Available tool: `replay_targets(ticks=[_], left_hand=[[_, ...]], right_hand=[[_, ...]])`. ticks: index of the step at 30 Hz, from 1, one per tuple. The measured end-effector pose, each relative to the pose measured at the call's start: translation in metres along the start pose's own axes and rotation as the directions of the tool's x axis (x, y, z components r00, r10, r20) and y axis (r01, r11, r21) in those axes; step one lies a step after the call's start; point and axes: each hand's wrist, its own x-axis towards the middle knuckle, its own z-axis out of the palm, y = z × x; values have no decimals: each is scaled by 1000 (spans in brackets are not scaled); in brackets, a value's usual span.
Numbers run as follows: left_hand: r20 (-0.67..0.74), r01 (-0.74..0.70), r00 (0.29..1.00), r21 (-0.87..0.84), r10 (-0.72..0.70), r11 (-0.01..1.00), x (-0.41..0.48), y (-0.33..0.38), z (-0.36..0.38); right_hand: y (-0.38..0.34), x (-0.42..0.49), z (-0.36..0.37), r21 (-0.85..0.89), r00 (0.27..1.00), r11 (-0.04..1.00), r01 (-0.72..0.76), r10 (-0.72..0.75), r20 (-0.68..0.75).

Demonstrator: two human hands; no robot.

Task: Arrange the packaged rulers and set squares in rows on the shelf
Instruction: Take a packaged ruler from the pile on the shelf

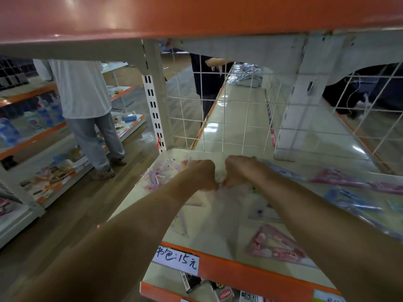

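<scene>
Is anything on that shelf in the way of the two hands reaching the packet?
Nothing visible does. The left hand and right hand seem to pinch the clear packet mid-shelf. The pile of pink packets lies to their left, the pink set square nearer the front edge.

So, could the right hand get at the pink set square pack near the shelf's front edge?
Probably yes: the pink set square pack lies uncovered. The right hand sits farther back, seemingly pinching clear wrapping, so it would have to let go and draw back.
</scene>
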Motion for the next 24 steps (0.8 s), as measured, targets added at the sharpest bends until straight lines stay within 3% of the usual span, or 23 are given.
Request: replay_targets(ticks=[6,10,13,16,19,24], left_hand=[[-23,21,1000,31,-20,999,4,1,3],[-19,24,1000,-21,-25,999,4,-3,5],[-15,18,1000,-156,-21,988,5,-14,-1],[-26,-18,1000,-388,8,922,3,-22,-22],[-52,-19,999,-566,-12,824,0,-22,-42],[-58,-107,994,-634,90,766,-4,-6,-60]], right_hand=[[-1,0,-6,28,999,1000,-8,7,39],[-2,4,4,30,999,999,18,-17,-35],[5,-2,4,285,993,955,78,-50,-104],[24,-16,-12,551,987,823,135,-61,-151],[42,-31,-29,670,983,727,150,-36,-182],[64,-50,-42,737,979,661,139,18,-201]])
